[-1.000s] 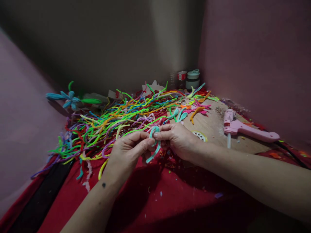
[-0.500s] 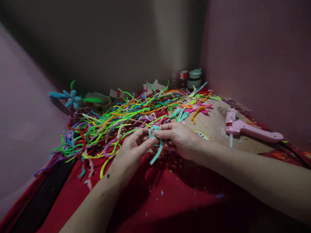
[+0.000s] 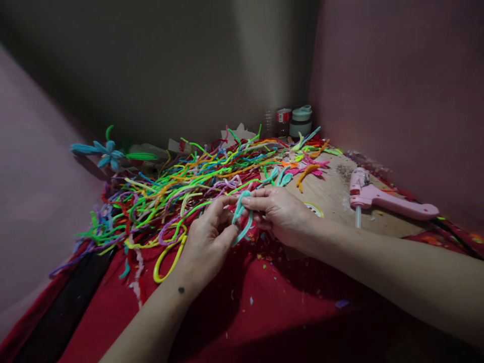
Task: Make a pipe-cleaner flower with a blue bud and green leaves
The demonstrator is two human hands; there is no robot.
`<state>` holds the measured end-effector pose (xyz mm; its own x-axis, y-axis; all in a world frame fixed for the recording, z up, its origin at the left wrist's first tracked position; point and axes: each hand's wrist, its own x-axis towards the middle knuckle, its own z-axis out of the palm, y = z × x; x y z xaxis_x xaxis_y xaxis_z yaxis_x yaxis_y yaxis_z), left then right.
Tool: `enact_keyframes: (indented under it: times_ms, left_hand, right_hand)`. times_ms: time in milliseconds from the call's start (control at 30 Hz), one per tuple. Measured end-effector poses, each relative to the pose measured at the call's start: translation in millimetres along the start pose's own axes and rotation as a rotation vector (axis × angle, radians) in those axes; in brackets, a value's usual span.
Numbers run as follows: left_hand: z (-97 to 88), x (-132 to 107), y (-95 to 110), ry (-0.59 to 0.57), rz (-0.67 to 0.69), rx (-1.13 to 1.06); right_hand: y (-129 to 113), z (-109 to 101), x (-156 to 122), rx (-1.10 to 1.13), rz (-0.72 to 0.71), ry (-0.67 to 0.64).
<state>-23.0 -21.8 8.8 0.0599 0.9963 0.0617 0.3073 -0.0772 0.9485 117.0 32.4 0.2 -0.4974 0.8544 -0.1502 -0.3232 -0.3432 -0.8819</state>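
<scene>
Between my two hands is a mint-green pipe cleaner (image 3: 239, 212), bent into a loop. My left hand (image 3: 212, 233) pinches its lower end between thumb and fingers. The top of the loop is gripped by the thumb and forefinger of my right hand (image 3: 278, 209). Other fingers of both hands are curled behind and partly hidden. Just beyond lies a wide heap of coloured pipe cleaners (image 3: 196, 176). Yellow-handled scissors (image 3: 159, 269) rest beside my left wrist, mostly covered by the heap.
A pink glue gun (image 3: 393, 201) lies on a brown board (image 3: 333, 194) to the right, its cord trailing off. A blue pipe-cleaner flower (image 3: 109, 155) is at the far left. A jar with a mint lid (image 3: 301, 121) stands at the back. Scraps dot the red cloth (image 3: 272, 312).
The free tail of the mint-green pipe cleaner, which hung down loose, has been bent up toward my left thumb. The loop now looks longer and narrower. My left hand has turned slightly.
</scene>
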Motion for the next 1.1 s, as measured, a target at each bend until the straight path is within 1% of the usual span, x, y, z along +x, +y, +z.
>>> enact_keyframes:
  times_ms: [67, 133, 233, 267, 400, 433, 533, 600, 733, 800, 867, 1000, 1100]
  left_hand:
    - [-2.9, -1, 2, -0.005, 0.008, 0.095]
    - [-5.3, -1, 5, -0.019, -0.015, 0.189]
    - [-8.6, 0, 7, 0.007, -0.038, 0.275]
    - [-9.7, 1, 7, -0.005, -0.051, 0.264]
    - [-12.9, 0, 9, -0.112, -0.153, 0.134]
    - [-13.1, 0, 9, -0.121, -0.160, 0.101]
    - [-12.1, 0, 10, -0.092, -0.130, 0.036]
    - [-11.1, 1, 9, -0.068, -0.113, 0.032]
    - [-11.4, 1, 6, -0.060, -0.112, 0.010]
    - [-12.5, 1, 4, -0.027, -0.114, -0.041]
    - [-13.7, 1, 4, 0.030, -0.109, -0.106]
    - [-14.9, 1, 5, 0.114, -0.094, -0.170]
    - [-15.2, 2, 6, 0.137, -0.080, -0.163]
  right_hand:
    - [2, -2, 1, -0.007, -0.003, 0.006]
    - [2, -3, 2, -0.023, -0.017, 0.001]
    - [1, -4, 3, -0.045, -0.059, -0.007]
    - [1, -4, 3, -0.051, -0.066, -0.008]
    - [-1, -4, 4, -0.055, -0.058, -0.005]
    - [-1, -4, 4, -0.051, -0.055, -0.008]
    - [0, -4, 3, -0.053, -0.060, -0.025]
    - [0, -4, 2, -0.072, -0.056, -0.026]
    - [0, -4, 0, -0.080, -0.036, -0.030]
    - [-1, -3, 0, -0.067, -0.054, -0.079]
    - [0, -3, 0, -0.072, -0.067, -0.157]
    - [2, -5, -1, -0.153, -0.018, -0.295]
    - [2, -4, -3, -0.154, 0.014, -0.313]
